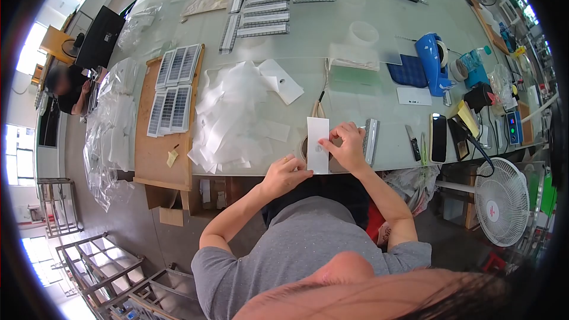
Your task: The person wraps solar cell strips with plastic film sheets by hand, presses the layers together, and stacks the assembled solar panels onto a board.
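A narrow white card stands in front of me at the table's near edge, with a small mark near its middle. My left hand has its fingers closed at the card's lower left corner. My right hand pinches the card's right edge between thumb and fingers. Partly hidden behind the card is a brownish ring, perhaps a tape roll. Just right of my right hand lies a grey slotted strip. To the left spreads a heap of thin white sheets.
On the left, a wooden board bears dark-striped panels. Several striped strips lie farther back. Rightward are a blue tape dispenser, a utility knife, a phone and a white fan. Another person sits far left.
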